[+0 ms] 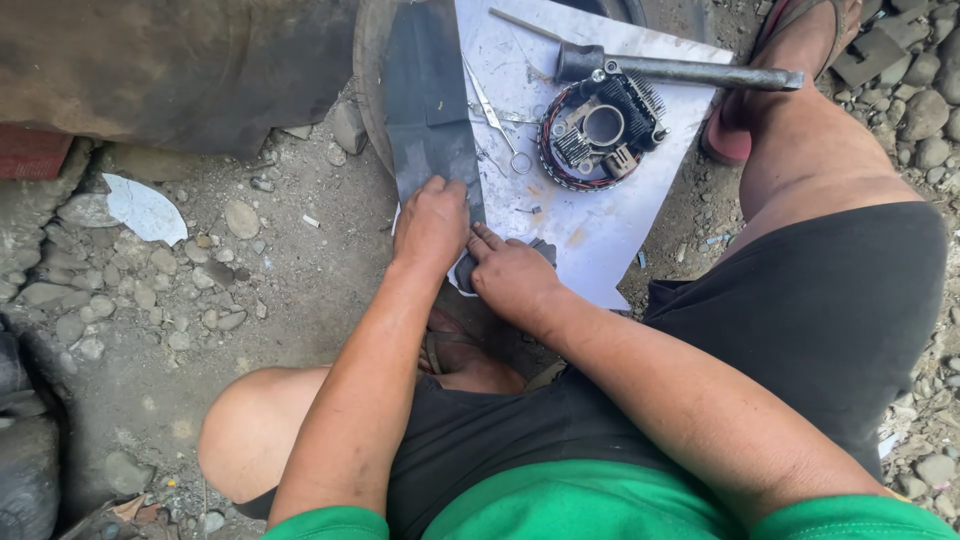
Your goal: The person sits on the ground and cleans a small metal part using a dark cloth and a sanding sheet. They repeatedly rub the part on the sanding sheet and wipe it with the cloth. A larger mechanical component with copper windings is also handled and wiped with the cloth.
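My left hand presses down on the near end of a long dark rubber strip that lies along the left edge of a white sheet. My right hand touches the strip's near end beside it, fingers curled over a small dark piece, index finger pointing at the left hand. On the sheet sit a round alternator part with copper windings, a pair of scissors and a metal hammer.
The ground is dirt and gravel with loose stones. A tyre lies under the sheet. My knees frame the spot, with a sandalled foot at the upper right. A white scrap lies at left.
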